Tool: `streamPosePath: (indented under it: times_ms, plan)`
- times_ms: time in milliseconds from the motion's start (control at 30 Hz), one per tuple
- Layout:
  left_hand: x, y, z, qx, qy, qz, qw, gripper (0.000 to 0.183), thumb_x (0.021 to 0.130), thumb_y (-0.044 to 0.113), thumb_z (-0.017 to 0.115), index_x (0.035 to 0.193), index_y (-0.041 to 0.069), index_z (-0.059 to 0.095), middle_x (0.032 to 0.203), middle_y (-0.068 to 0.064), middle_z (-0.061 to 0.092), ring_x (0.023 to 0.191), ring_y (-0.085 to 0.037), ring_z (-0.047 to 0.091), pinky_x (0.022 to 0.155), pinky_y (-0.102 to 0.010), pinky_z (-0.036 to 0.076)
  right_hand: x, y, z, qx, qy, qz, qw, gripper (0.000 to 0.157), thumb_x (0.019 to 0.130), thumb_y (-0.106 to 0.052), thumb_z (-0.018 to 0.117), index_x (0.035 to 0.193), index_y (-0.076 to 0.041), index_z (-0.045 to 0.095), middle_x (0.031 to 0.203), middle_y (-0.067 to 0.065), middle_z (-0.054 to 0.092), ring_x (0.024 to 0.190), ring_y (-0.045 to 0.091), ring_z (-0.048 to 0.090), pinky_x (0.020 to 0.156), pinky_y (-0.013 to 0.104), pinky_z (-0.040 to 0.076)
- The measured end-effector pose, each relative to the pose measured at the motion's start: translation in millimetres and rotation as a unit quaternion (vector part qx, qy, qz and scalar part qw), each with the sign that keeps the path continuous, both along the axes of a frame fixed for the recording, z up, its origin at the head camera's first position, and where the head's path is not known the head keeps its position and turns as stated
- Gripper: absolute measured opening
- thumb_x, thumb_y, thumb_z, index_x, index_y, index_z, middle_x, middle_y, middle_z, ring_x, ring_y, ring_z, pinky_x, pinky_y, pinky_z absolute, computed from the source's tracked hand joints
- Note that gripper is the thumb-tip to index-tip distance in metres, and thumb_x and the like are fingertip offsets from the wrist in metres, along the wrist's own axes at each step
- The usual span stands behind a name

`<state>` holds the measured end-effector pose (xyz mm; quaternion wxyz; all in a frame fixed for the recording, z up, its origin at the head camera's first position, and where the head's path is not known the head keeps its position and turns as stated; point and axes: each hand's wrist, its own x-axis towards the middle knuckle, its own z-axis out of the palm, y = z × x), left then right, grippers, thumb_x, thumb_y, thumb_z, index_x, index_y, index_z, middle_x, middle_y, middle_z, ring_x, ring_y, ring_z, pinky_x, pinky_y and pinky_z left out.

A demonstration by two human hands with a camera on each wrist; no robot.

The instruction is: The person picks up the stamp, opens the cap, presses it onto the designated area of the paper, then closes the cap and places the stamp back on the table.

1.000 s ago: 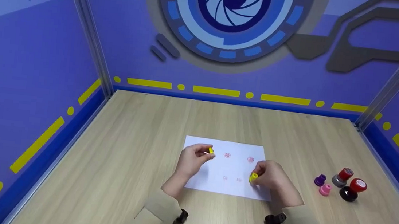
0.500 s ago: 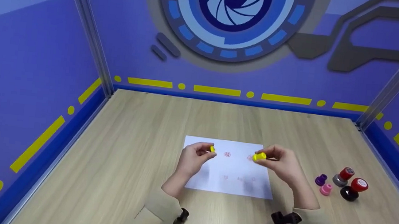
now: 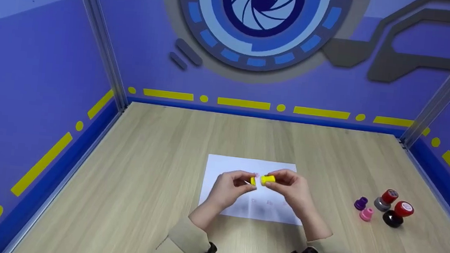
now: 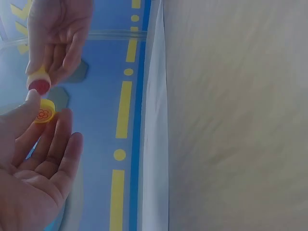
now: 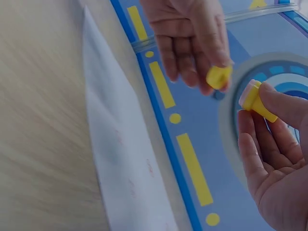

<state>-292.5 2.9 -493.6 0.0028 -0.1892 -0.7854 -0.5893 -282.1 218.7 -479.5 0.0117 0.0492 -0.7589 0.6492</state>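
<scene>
Above the white paper [image 3: 216, 165], my left hand [image 3: 227, 190] pinches a small yellow stamp cap [image 3: 252, 181] between thumb and fingertips. A red flower shows on the cap [image 4: 44, 113] in the left wrist view. Close by on the right, my right hand [image 3: 294, 190] grips a yellow toy stamp [image 3: 268, 180] lying sideways, its stamping end toward the cap. That end is red in the left wrist view. A narrow gap separates stamp [image 5: 258, 102] and cap [image 5: 219, 77] in the right wrist view. Faint red prints [image 3: 269, 202] mark the paper; the hands hide some of them.
To the right on the wooden table [image 3: 156, 157] stand a purple stamp [image 3: 361, 203], a pink stamp [image 3: 366, 214], a red-and-grey stamp [image 3: 386, 200] and a red-and-black stamp [image 3: 398, 214]. Blue-purple panels [image 3: 141, 52] enclose the back and sides.
My right hand has lifted the yellow stamp off the paper, turned it sideways and carried it left. My left hand has moved slightly right with the cap, so the two are now close together.
</scene>
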Motion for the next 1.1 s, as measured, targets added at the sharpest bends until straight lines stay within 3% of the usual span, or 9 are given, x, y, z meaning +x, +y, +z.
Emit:
streamPosePath:
  times_ms: [433,700,867,967,1100]
  plan:
    - [2.9,6,-3.8,0.015,0.008,-0.013,0.9998,0.03,0.087,0.014,0.083,0.116,0.007,0.077,0.108,-0.008,0.079,0.091,-0.014,0.074,0.083,-0.022,0.062,-0.4,-6,-9.8,0.001,-0.014,0.048,0.999,0.03,0.087,-0.009,0.082,0.109,0.005,0.069,0.099,-0.001,0.075,0.092,0.011,0.072,0.084,0.023,0.06]
    - [6.3,6,-4.0,0.015,0.019,0.002,0.9997,0.03,0.085,0.015,0.083,0.114,0.007,0.079,0.11,-0.006,0.08,0.094,-0.01,0.075,0.083,-0.021,0.062,-0.2,-6,-10.3,-0.019,-0.036,0.051,0.998,0.027,0.088,-0.008,0.081,0.108,0.005,0.069,0.096,-0.003,0.074,0.091,0.011,0.069,0.083,0.021,0.06]
    - [5.5,6,-1.0,0.013,0.027,-0.008,0.9995,0.039,0.086,0.016,0.083,0.123,0.004,0.075,0.11,-0.009,0.079,0.094,-0.016,0.076,0.083,-0.022,0.062,-1.5,-4,-8.1,-0.043,-0.04,0.047,0.997,0.027,0.089,-0.006,0.079,0.111,0.007,0.069,0.094,-0.004,0.073,0.09,0.01,0.068,0.084,0.02,0.059]
    - [2.7,4,0.2,-0.016,0.019,-0.013,0.9996,0.051,0.088,0.019,0.081,0.135,0.003,0.067,0.116,-0.013,0.077,0.1,-0.022,0.077,0.087,-0.027,0.063,-3.7,1,-5.4,-0.08,-0.05,0.025,0.995,0.023,0.091,0.0,0.075,0.112,0.005,0.07,0.093,-0.004,0.072,0.089,0.009,0.068,0.083,0.019,0.059]
    - [-2.5,-6,0.0,-0.135,0.005,0.015,0.9908,0.059,0.092,0.025,0.079,0.142,0.002,0.06,0.129,-0.015,0.072,0.119,-0.029,0.07,0.103,-0.038,0.057,-6.2,16,1.9,-0.128,-0.059,-0.015,0.99,0.018,0.093,0.005,0.07,0.109,-0.003,0.072,0.095,-0.004,0.072,0.091,0.009,0.069,0.084,0.019,0.06]
